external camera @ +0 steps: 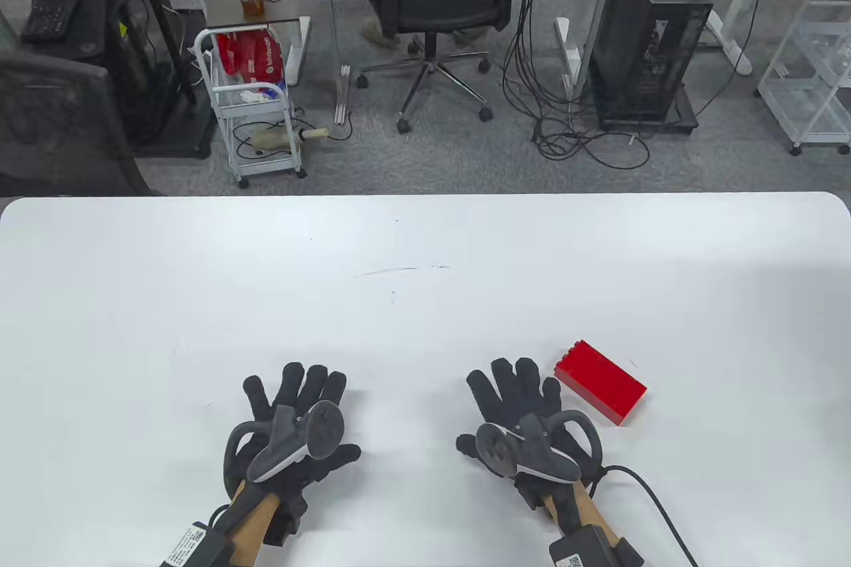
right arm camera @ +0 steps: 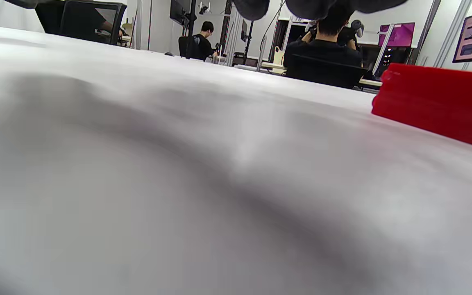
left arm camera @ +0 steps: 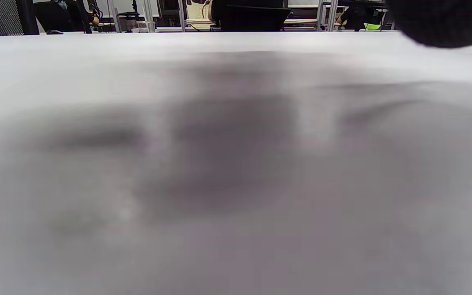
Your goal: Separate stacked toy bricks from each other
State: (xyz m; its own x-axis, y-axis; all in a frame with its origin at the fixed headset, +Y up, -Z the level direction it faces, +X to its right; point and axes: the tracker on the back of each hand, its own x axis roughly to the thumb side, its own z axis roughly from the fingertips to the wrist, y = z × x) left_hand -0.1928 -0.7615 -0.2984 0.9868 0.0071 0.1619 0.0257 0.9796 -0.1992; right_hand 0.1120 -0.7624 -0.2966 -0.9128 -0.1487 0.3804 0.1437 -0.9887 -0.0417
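Note:
A stack of red toy bricks (external camera: 601, 381) lies on its side on the white table (external camera: 425, 274), at the near right. It also shows at the right edge of the right wrist view (right arm camera: 441, 104). My right hand (external camera: 515, 394) lies flat on the table with fingers spread, just left of the stack and apart from it, holding nothing. My left hand (external camera: 296, 397) lies flat with fingers spread further left, holding nothing. In the left wrist view only a dark gloved fingertip (left arm camera: 441, 20) shows at the top right corner.
The table's far edge (external camera: 425, 196) runs across the middle of the table view. Beyond it on the floor stand an office chair (external camera: 432, 2), a white cart (external camera: 256, 108) and a computer tower (external camera: 648, 35). A cable (external camera: 658, 500) trails from my right wrist.

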